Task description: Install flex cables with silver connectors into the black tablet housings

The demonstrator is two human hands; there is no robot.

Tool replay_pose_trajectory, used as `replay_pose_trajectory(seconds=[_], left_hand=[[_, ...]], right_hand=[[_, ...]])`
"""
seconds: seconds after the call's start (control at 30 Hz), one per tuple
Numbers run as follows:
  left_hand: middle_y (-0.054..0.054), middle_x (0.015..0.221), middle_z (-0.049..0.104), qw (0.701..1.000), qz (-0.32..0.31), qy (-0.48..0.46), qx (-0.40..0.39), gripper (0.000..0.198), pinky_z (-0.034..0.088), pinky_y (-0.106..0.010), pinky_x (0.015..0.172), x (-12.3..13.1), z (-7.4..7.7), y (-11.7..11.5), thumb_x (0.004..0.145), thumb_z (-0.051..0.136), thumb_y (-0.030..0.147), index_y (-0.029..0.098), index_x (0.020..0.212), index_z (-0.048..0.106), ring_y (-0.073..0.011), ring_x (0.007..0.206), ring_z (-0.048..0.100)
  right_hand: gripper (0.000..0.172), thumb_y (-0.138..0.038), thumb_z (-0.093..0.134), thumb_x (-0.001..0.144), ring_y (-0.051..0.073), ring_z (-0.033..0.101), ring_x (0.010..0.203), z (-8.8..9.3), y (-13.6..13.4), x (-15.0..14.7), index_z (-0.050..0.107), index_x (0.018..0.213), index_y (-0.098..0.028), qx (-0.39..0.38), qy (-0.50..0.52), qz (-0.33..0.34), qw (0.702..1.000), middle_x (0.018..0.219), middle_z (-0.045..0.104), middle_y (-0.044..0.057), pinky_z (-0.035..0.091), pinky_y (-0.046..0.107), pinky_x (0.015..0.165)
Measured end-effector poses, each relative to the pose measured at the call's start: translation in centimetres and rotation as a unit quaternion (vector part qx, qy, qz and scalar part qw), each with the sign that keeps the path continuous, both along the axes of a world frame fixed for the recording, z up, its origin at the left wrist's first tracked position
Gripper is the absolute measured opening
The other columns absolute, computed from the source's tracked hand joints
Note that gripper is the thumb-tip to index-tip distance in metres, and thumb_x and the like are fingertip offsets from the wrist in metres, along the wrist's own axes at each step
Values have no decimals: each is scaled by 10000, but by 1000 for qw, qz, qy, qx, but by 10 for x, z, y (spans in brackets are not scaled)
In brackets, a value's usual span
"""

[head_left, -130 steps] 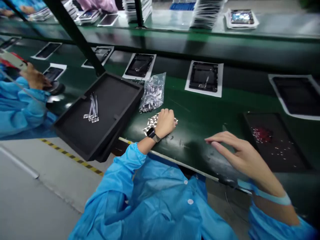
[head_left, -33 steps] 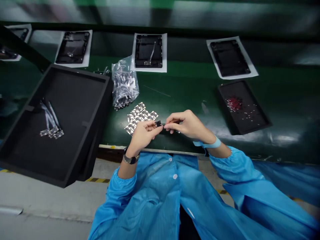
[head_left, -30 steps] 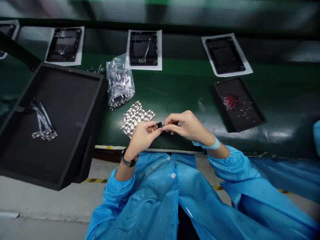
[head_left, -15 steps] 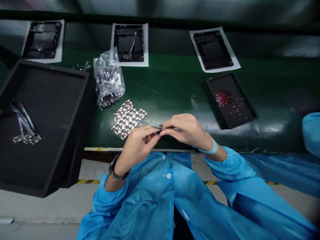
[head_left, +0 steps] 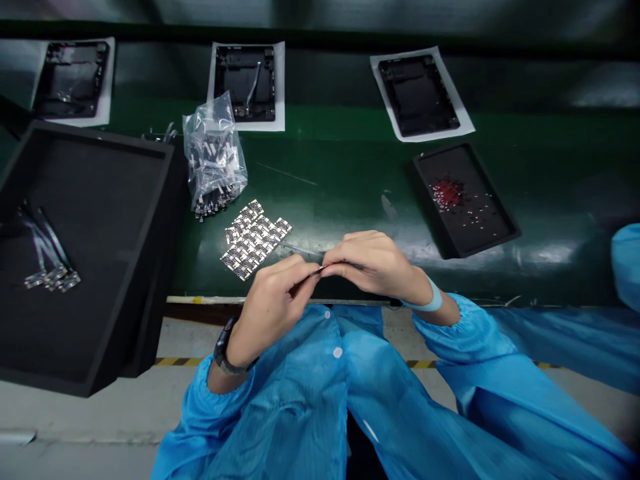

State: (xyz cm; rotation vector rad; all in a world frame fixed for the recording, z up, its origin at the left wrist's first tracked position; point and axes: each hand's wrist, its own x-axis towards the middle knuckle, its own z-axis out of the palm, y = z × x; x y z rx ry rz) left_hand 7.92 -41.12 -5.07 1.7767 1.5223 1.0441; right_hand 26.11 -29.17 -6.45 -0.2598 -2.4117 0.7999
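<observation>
My left hand (head_left: pixel 273 303) and my right hand (head_left: pixel 373 263) meet just above the near edge of the green belt (head_left: pixel 350 173). Both pinch one small dark part (head_left: pixel 317 270) between their fingertips. A thin metal tool (head_left: pixel 300 249), perhaps tweezers, lies on the belt just behind the hands. To their left lies a sheet of small silvery parts (head_left: pixel 255 237), and beyond it a clear bag of parts (head_left: pixel 214 157). I wear a blue coat, a watch on the left wrist and a blue strap on the right.
A large black tray (head_left: pixel 115 267) with a few flat cables (head_left: pixel 47 257) stands at the left. A small black tray (head_left: pixel 467 200) with red and white bits sits at the right. Three dark device frames on white sheets (head_left: pixel 247 83) lie farther back. Another blue sleeve (head_left: pixel 627 263) shows at the right edge.
My left hand left the sheet of parts and my right hand rose from the belt; both now pinch a small part. In the last second the hands turned slightly and drew nearer.
</observation>
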Motion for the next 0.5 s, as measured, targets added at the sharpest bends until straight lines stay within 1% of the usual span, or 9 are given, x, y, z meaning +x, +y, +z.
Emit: replay_pose_trajectory(seconds=[0.13,0.3,0.4,0.5], left_hand=[[-5,716,562,1000,5,18,6,173,378,-255,584,2,-1,-3,1000,557,182,196,951,722,-122,634,524],[-7,740,566,999,2,50,7,161,380,-259,592,3,0,-6,999,560,169,180,1003,720,-119,642,525],[-6,720,582,1000,-4,23,-8,154,384,-254,574,3,2,-4,990,578,173,194,981,730,-122,636,541],[-1,694,593,1000,-2,-7,-24,138,392,-254,566,2,3,-1,977,605,181,206,927,731,-121,615,545]], right_hand=[[211,-334,577,1031,122,573,611,0,-1,0,664,916,-180,4,1,0,1000,728,695,14,432,268,642],[212,-306,569,1036,121,579,609,1,2,1,669,897,-179,30,3,23,999,701,674,7,430,271,646],[239,-351,575,1032,121,596,618,2,3,3,676,892,-186,27,-7,18,999,700,677,7,437,269,651],[217,-361,617,1007,119,609,618,3,2,5,681,902,-182,6,-10,6,1000,697,681,6,444,258,635]])
